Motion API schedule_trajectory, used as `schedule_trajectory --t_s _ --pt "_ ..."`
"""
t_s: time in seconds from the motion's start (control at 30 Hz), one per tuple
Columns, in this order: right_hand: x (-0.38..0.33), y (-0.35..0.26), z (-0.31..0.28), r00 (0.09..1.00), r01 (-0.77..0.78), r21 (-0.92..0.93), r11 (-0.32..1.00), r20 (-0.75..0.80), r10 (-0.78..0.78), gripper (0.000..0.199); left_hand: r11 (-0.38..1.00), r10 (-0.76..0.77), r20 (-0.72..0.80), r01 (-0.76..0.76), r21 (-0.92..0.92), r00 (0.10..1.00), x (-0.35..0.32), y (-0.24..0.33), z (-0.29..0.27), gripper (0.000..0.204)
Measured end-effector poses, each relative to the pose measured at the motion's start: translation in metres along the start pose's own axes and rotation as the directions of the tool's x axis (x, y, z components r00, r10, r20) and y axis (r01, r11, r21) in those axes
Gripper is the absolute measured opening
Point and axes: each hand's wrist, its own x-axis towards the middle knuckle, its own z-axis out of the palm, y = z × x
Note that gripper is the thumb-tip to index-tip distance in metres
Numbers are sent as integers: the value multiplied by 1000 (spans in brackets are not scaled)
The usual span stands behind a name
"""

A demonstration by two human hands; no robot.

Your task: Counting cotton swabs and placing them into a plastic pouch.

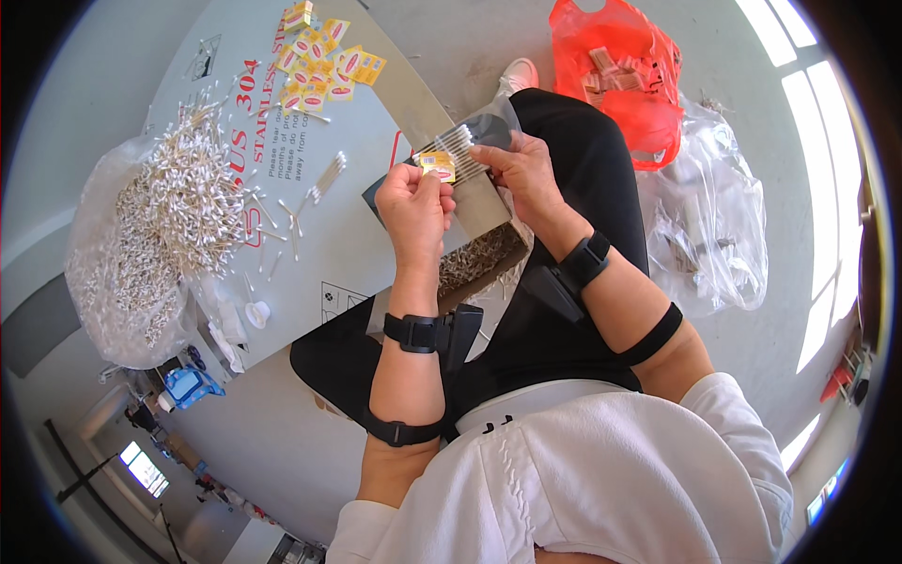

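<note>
My left hand (413, 209) is closed, its thumb and fingers pinching a small yellow-and-white printed card (435, 165). Right beside it, my right hand (528, 177) pinches a row of white cotton swabs (458, 141), their tips fanned side by side. A clear plastic film (498, 115) shows behind the swabs; whether they lie inside it I cannot tell. Both hands are above an open cardboard box (512, 252) between my legs, with loose swabs in it. On the board to the left lies a small bundle of swabs (329, 177).
A large clear bag (89, 254) spills a heap of cotton swabs (193, 183) on the board (310, 240). More yellow cards (324, 66) lie at its far end. At the right, a red plastic bag (573, 47) and a clear bag (723, 221) rest on the floor.
</note>
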Motion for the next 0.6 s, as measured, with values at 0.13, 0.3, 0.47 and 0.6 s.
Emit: schedule_trajectory --t_s 0.13,0.3,0.47,0.6 --pt "-1 -1 1 1000 -7 32 999 5 7 10 988 -96 92 84 128 991 4 8 -15 13" --pt "1 2 2 1000 -10 45 999 -14 10 9 922 -48 172 -22 385 984 16 15 -20 11" --pt "1 1 0 1000 -14 24 1000 7 14 8 873 23 228 -131 470 973 29 14 -21 10" --pt "0 1 1 1000 -13 40 999 4 13 8 798 94 251 -224 560 963 37 13 -17 14"
